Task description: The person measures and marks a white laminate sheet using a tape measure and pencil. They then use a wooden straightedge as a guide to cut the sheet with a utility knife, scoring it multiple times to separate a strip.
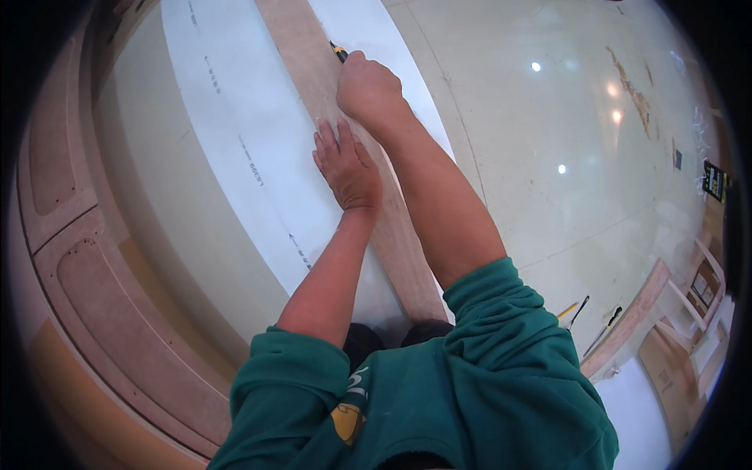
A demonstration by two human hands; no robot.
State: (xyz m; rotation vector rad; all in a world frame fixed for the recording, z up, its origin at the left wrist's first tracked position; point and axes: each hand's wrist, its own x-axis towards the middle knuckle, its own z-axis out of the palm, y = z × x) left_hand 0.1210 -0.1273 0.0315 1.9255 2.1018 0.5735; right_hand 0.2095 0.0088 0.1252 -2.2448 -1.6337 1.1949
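Note:
My right hand (370,90) is closed around a black and yellow utility knife (338,52). The knife's tip points away from me, along the right edge of a long wooden board (298,55). Flat on that board lies my left hand (347,166), fingers stretched out and pressing down, a little nearer to me than the right. Under the board is a long white sheet (227,125) with printed marks and arrows along it. The board runs lengthwise over the sheet, from near my knees to the far edge of the view. The blade itself is too small to make out.
Brown wooden panels (125,305) stand along the left. Pale glossy floor tiles (517,196) spread to the right, with a pencil-like yellow stick (568,310) and a black-handled tool (613,317) lying on them. A wooden frame (627,313) and a cardboard box (666,376) are at lower right.

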